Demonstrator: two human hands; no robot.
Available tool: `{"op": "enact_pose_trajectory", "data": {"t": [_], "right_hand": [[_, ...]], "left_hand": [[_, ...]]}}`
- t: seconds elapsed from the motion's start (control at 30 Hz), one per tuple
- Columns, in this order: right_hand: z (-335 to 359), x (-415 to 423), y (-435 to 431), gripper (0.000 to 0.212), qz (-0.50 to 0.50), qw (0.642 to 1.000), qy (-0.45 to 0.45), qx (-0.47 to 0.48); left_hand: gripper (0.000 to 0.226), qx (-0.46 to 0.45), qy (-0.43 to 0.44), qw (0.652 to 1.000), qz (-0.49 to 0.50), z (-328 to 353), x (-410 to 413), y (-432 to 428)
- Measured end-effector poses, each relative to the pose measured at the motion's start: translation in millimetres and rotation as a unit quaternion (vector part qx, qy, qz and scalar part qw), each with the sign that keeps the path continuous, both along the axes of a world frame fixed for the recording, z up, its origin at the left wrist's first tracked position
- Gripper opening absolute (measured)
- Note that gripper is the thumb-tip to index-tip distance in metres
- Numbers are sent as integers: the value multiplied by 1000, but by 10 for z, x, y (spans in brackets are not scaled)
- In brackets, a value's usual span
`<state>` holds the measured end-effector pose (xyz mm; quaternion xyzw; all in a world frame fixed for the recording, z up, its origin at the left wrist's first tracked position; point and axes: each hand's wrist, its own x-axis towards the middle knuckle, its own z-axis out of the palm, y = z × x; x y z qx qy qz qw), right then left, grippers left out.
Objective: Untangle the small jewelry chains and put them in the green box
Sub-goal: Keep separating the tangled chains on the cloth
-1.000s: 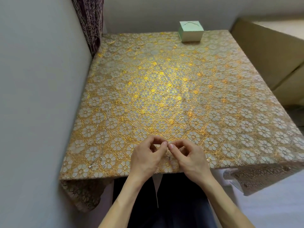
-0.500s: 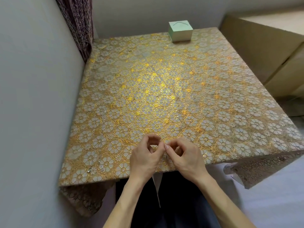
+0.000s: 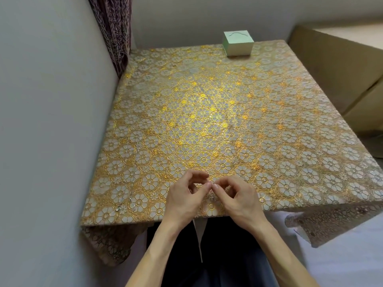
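While your left hand point(image 3: 186, 198) and right hand point(image 3: 238, 198) stay at the near edge of the gold floral-clothed bench point(image 3: 207, 121), fingertips pinched together on small jewelry chains too fine to see, nothing has separated. Judge untangling unfinished. The pale green square box point(image 3: 238, 43) stands closed, well apart at the far edge.

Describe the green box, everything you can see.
The green box is small, squarish, pale mint, apparently cardboard, with a thin curved line on its top face. It sits upright at the far edge of the tablecloth, right of centre, near the back wall. Nothing else touches it.
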<state>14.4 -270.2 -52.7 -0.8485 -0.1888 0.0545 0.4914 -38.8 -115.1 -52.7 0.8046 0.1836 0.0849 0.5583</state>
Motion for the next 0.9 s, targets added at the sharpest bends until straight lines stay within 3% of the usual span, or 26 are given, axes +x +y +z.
{"op": "enact_pose_trajectory", "data": {"t": [0.2, 0.33, 0.57, 0.8, 0.9], "right_hand": [[-7, -2, -3, 9, -15, 999, 25, -21], [14, -7, -6, 12, 6, 998, 53, -30], [125, 102, -38, 13, 73, 973, 218, 24], [179, 41, -29, 12, 50, 958, 267, 92], [213, -14, 8, 12, 39, 951, 283, 116]], "left_hand": [[14, 185, 6, 982, -24, -101, -16, -66], [16, 212, -18, 977, -18, -143, -20, -78], [23, 327, -65, 942, -44, -212, -33, -92], [31, 357, -76, 930, -54, -236, -42, -97], [18, 337, -77, 937, -54, -211, -44, -99]]}}
